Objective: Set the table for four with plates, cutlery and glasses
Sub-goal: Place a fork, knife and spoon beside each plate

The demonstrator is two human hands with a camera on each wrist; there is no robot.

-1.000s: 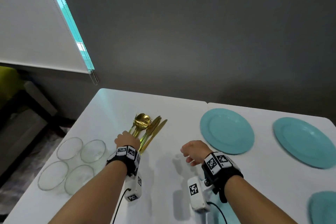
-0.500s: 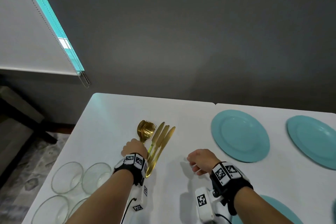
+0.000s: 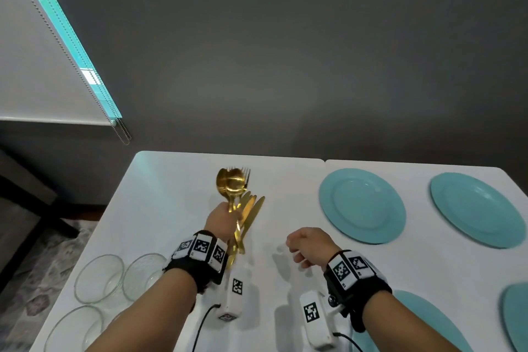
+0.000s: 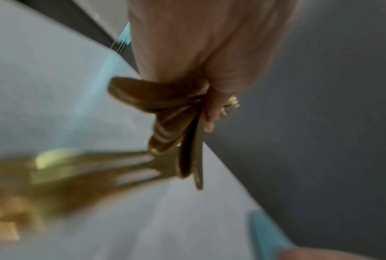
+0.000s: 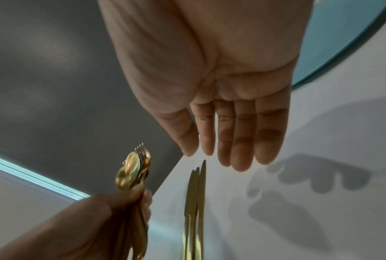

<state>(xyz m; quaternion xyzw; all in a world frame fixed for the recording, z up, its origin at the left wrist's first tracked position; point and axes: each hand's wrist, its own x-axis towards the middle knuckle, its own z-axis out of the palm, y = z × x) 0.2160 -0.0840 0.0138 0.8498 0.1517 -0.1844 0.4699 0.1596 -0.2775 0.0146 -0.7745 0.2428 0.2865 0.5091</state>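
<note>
Gold spoons and forks [image 3: 233,188] are held tight in the left hand [image 3: 221,221], lifted off the tabletop [image 3: 160,203]. Gold knives [image 3: 253,213] are left lying just beside that grip. Right hand [image 5: 221,98] is kept open, fingers straight.

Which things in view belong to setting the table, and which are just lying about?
Job:
gold spoons and forks, gripped by left hand
gold knives
turquoise round plates
clear glass bowls
white table

Lying about:
white roller blind

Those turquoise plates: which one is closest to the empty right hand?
The far-left turquoise plate, just beyond the right hand. The other plates lie further right or nearer the person.
</note>
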